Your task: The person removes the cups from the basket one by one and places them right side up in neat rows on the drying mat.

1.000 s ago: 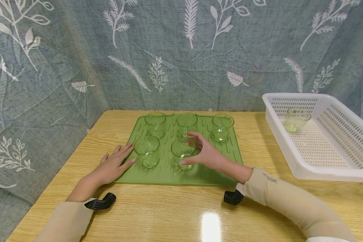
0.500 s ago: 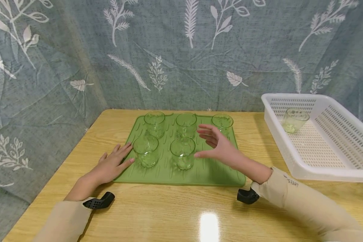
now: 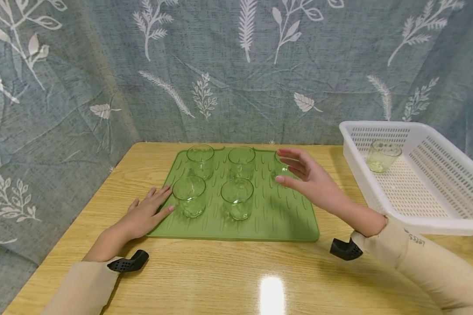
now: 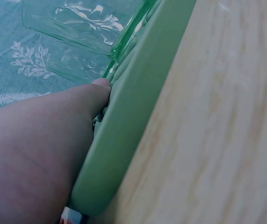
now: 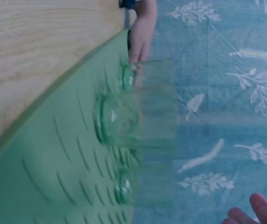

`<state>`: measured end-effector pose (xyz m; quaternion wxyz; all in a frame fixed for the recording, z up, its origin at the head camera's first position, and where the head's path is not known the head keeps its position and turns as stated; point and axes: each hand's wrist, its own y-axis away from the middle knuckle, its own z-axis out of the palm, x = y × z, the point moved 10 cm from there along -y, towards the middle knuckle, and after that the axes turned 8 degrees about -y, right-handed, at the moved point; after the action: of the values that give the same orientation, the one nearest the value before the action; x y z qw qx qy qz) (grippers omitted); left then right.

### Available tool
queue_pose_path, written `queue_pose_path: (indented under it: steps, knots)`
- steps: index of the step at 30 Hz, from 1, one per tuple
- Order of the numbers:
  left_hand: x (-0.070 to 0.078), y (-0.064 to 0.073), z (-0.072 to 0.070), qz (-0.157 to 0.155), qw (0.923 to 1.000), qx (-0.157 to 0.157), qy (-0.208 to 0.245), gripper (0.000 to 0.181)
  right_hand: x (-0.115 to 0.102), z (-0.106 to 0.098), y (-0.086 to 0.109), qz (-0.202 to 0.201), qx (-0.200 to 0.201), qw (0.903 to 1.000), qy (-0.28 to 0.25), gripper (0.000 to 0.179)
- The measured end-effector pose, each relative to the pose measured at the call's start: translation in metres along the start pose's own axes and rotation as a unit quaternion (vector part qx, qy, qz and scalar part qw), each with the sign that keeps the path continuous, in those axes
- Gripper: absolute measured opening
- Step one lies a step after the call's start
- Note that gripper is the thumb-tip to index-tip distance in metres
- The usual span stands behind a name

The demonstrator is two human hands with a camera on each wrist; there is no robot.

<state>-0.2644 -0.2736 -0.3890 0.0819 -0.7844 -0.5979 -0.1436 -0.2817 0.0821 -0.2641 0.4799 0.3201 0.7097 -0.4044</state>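
Observation:
On the green ridged mat (image 3: 284,218) stand several clear green-tinted glasses, upright in two rows. The front row holds a left glass (image 3: 189,199) and a middle glass (image 3: 237,200); at the back are a left glass (image 3: 200,162), a middle glass (image 3: 241,164) and a right glass (image 3: 284,169). My right hand (image 3: 315,183) is in front of that back right glass and partly covers it, fingers loosely bent, holding nothing; whether it touches cannot be told. My left hand (image 3: 146,216) rests flat on the mat's left edge, its fingertips near the front left glass.
A white perforated plastic basket (image 3: 364,183) stands on the wooden table (image 3: 205,275) to the right. One tilted glass (image 3: 383,156) lies in its back left part. A patterned blue-grey cloth (image 3: 236,100) hangs behind the table.
My right hand has come away from the front middle glass, moving right and back to the back right glass. The glasses keep their places, and my left hand stays put.

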Motion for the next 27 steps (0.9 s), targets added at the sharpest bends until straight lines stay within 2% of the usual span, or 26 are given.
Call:
queue_pose_path:
  steps: [6,14,18,27]
  knots:
    - [0.0,0.003,0.0,-0.001,1.0,0.001,0.004,0.073,-0.021,-0.021,0.004,-0.037,0.015,0.9989,0.026,0.055]
    - [0.001,0.001,0.0,0.001,1.0,0.004,0.0,0.072,-0.046,-0.056,0.006,-0.068,0.027,0.9931,0.091,0.054]
    - [0.002,0.001,0.0,0.001,1.0,0.005,-0.002,0.071,-0.052,-0.071,0.006,-0.074,0.029,0.9909,0.109,0.054]
    - [0.003,0.002,-0.001,0.0,1.0,0.003,0.002,0.072,-0.054,-0.107,0.002,-0.072,0.063,0.9834,0.154,0.052]
